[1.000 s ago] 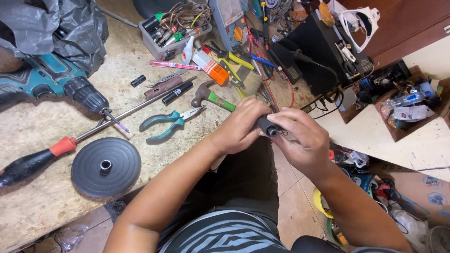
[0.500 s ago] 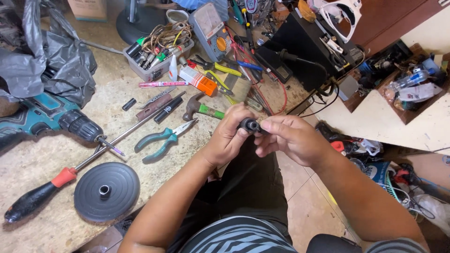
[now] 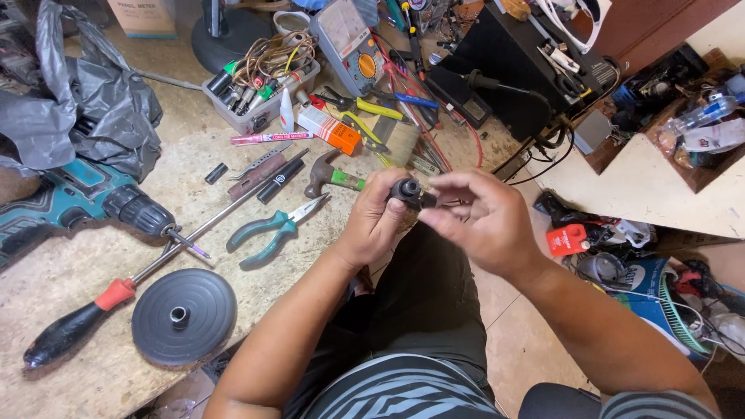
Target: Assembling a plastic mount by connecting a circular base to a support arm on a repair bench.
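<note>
Raised — 2 hands (image 3: 434, 221) gripping 1 black part (image 3: 407, 190).

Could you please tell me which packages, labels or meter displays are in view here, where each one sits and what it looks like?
Small box: flat on the bench beyond the hammer, oblong, orange and white.
Cardboard carton: far left edge of the bench, brown with a white label.
Analog meter: top middle, grey case, pale dial face, orange knob.
Pink marker pen: beside the small box, printed barrel.
</note>
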